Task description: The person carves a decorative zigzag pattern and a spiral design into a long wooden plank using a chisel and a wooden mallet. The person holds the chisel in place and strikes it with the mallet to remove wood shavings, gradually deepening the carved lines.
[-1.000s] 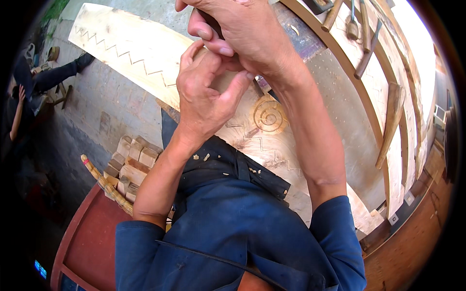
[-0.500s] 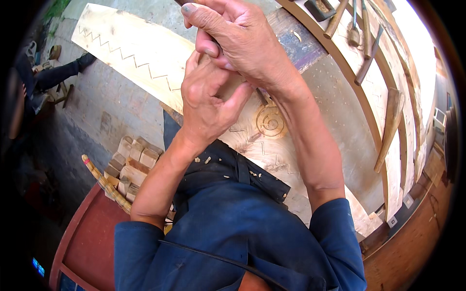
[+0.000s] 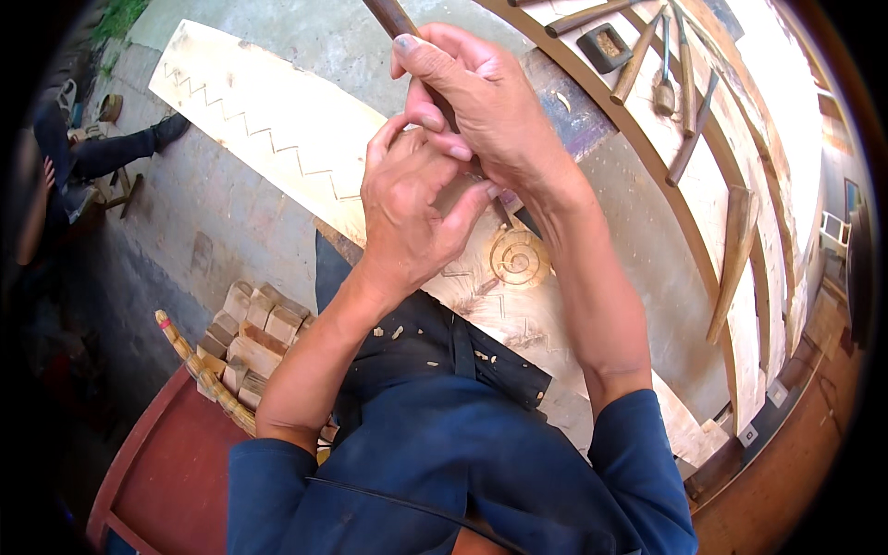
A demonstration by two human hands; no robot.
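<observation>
Over the carved board (image 3: 231,69), close to its spiral carving (image 3: 520,259), is the slim tool (image 3: 392,17); it's tilted, dark wooden handle up and away, what looks like its blade (image 3: 503,215) down near the spiral; tip contact not clear. Right hand (image 3: 472,97) has fingers wrapped and clamped on the handle, thumb against it; left hand (image 3: 412,199) is curled at the lower end, thumb beside the blade, contact hidden, so can't say whether those fingers clamp or just steady it. Handling, my read: light, stiff, handle smooth but not slippery in a dry palm; edge likely sharp and the fragile bit; take hold mid-handle, guide low on the shank, skin clear of the tip; board looks stiff, heavier, easily dented; club-shaped wooden piece (image 3: 733,264) lies off right, well apart.
</observation>
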